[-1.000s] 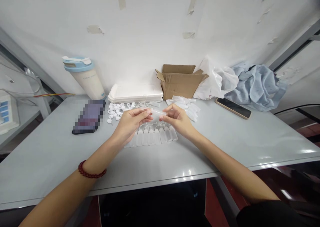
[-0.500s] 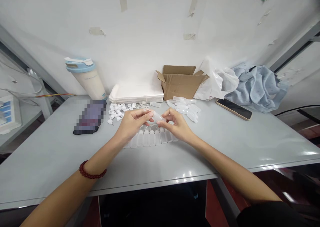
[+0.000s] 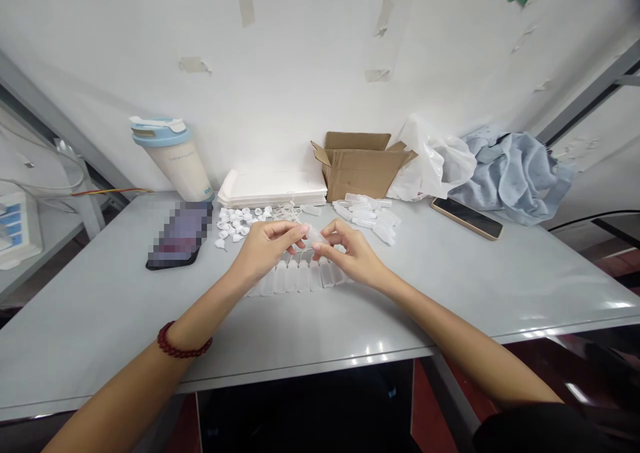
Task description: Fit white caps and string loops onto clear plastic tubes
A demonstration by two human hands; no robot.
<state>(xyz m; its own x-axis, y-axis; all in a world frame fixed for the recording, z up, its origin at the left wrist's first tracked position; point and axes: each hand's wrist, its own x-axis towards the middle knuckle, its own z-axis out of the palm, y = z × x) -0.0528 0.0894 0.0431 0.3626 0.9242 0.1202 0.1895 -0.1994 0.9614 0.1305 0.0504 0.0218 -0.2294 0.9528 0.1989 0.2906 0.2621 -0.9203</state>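
At the left, the tumbler point(image 3: 175, 163) and the pixelated flat object point(image 3: 183, 233) lie as before on the desk point(image 3: 120, 306), as do the loose white caps point(image 3: 233, 223). Next, the left hand point(image 3: 270, 246) keeps its fingers pinched on the upper-left end of a translucent bottle point(image 3: 317, 236), held above the desk between both hands. A second ago that bottle lay nearly level; now it slants down to the right. Beneath it, the row of bottles point(image 3: 300, 276) stays in place, its right end now more covered by the right hand point(image 3: 350, 250). That hand has shifted slightly leftward, its fingers gripping the bottle's lower end. Further right, the loose bottles point(image 3: 367, 210) and phone point(image 3: 467, 218) are unchanged.
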